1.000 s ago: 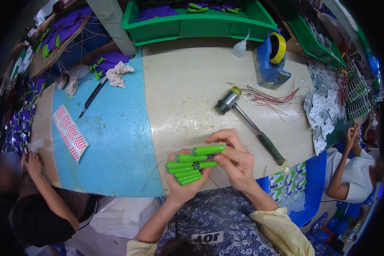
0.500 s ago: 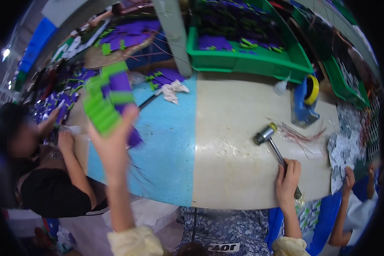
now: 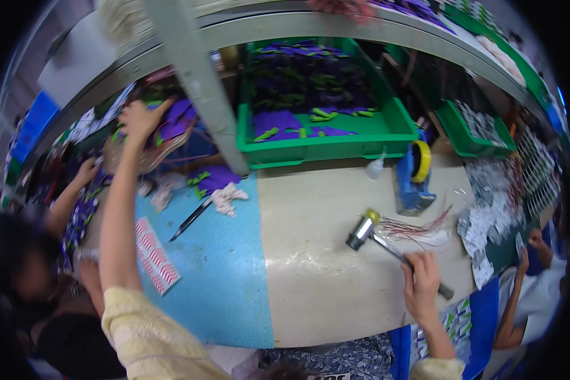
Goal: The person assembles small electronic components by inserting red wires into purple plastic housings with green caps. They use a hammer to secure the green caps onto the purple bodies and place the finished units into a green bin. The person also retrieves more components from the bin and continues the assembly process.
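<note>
My left hand (image 3: 144,120) reaches far out to the back left, fingers spread, over a heap of purple and green pieces (image 3: 178,119) under the shelf. Nothing shows in its grip, though its underside is hidden. At the right, my right hand (image 3: 421,282) is closed round the handle of a hammer (image 3: 386,246), whose yellow-and-dark head points to the back left. Beyond the hammer head lies a bundle of thin reddish wires (image 3: 418,228). A red-and-white striped sheet (image 3: 156,256) lies beside my left forearm on the blue mat (image 3: 221,285).
A green bin (image 3: 329,151) of purple and green pieces stands at the back. A grey shelf post (image 3: 199,82) rises beside it. Nearby are a blue tape dispenser (image 3: 413,190), a small bottle (image 3: 375,168), a black pen-like tool (image 3: 191,220) and crumpled tissue (image 3: 229,197). People work on both sides.
My left hand has moved from above the blue mat to the back-left heap; the green and purple pieces it held no longer show in it. My right hand stays on the hammer. The view has shifted.
</note>
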Available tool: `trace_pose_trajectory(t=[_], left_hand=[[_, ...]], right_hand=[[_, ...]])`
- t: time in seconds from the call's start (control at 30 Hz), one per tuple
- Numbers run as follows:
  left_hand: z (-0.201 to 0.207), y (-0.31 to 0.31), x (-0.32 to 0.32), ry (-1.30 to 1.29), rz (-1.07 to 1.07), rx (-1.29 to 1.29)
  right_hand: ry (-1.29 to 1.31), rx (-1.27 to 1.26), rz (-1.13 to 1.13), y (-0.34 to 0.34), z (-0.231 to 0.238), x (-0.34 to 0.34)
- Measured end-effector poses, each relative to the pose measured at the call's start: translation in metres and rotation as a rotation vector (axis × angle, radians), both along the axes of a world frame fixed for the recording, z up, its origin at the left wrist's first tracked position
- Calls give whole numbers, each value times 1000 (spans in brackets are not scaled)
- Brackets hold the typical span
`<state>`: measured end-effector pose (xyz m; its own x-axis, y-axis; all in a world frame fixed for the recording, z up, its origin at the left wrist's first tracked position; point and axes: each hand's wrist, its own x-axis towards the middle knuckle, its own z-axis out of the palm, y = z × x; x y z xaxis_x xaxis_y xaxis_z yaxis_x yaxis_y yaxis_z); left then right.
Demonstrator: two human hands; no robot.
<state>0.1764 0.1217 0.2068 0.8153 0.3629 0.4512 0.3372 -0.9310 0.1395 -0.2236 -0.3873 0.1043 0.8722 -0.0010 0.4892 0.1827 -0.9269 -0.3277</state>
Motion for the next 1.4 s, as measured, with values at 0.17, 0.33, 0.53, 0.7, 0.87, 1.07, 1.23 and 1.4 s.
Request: trace_pose_trajectory(t=[0.17, 0.33, 0.53, 0.7, 0.87, 1.07, 1.23, 1.4], left_hand=[[36, 12, -57, 8, -366, 55], [54, -83, -186, -192, -602, 95], [12, -238, -145, -96, -941, -410], [-25, -310, 70, -282, -825, -98], [-77, -281, 160, 288, -607, 3], [-83, -292, 172, 422, -512, -37], [-75, -269, 129, 563, -410, -98], [-27, -297, 25, 758, -472, -154]], right_hand=[[-225, -122, 120, -25, 78, 128], [-58, -193, -31, -60, 89, 304], [-200, -291, -150, -26, 67, 506], [143, -380, -187, -22, 53, 558], [231, -404, -117, 11, 29, 593], [225, -456, -93, -10, 21, 599], [170, -508, 144, 14, 8, 581], [175, -671, 410, 0, 54, 503]])
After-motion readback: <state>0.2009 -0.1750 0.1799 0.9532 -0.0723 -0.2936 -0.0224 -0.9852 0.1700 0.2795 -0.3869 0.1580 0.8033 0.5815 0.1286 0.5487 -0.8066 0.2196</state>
